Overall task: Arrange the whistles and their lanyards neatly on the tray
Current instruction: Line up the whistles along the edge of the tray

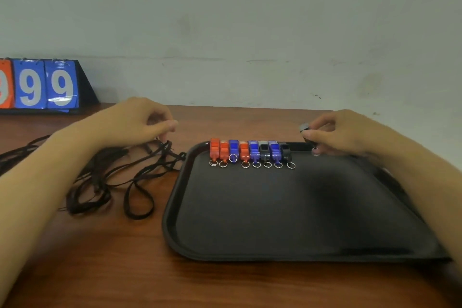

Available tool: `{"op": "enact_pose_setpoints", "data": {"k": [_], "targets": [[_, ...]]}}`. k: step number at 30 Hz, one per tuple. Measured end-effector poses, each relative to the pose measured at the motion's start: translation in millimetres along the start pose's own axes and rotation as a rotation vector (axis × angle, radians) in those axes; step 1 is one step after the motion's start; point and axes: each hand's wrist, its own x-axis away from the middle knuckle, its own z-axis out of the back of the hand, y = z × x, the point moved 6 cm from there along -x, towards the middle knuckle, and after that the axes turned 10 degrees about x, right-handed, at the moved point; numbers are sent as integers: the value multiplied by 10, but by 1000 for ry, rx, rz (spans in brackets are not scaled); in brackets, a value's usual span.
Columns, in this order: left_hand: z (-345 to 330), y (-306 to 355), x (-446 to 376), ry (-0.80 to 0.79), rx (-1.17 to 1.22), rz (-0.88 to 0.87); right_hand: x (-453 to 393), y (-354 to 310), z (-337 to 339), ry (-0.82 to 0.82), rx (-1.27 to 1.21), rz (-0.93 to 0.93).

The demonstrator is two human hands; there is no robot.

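The right hand [335, 132] is pinching a black whistle [305, 130] just right of the tray's [225, 232] back-edge row [251, 152], while the left hand [140, 120] is pinching the lanyards [120, 172] lying off-tray to the left.

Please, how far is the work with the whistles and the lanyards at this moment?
Done: eight whistles stand in a row along the far edge of the tray, rings toward the person. In hand: the right hand holds one more black whistle just right of the row, while the left hand pinches the lanyards. Left: the lanyards lie in a tangle on the table, beside the tray, not yet arranged.
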Motion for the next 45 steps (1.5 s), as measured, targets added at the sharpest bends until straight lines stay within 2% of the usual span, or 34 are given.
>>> {"op": "enact_pose_setpoints", "data": {"k": [4, 14, 21, 26, 31, 34, 38, 40, 42, 45], "targets": [[-127, -71, 12, -131, -13, 22, 5, 75, -228, -149, -213, -93], [-150, -179, 92, -322, 77, 158, -41, 85, -295, -111, -72, -71], [-52, -387, 31, -130, -14, 178, -12, 40, -285, -78, 105, -41], [-44, -472, -2, -48, -71, 203, -28, 39, -288, -49, 130, -37], [-175, -401, 3, -148, -93, 154, -34, 33, -288, -39, 159, -16], [-99, -316, 28, -152, -16, 139, -71, 50, -316, -36, 165, -12], [-124, -278, 154, -371, 32, 158, -112, 68, -315, -1, 167, -8], [-143, -303, 188, -415, 26, 188, -128, 69, -279, 23, 179, -11], [-119, -303, 160, -370, 21, 184, -137, 82, -251, 37, 207, -8], [-4, -267, 91, -183, -21, 140, -132, 93, -246, 40, 224, 0]]}}
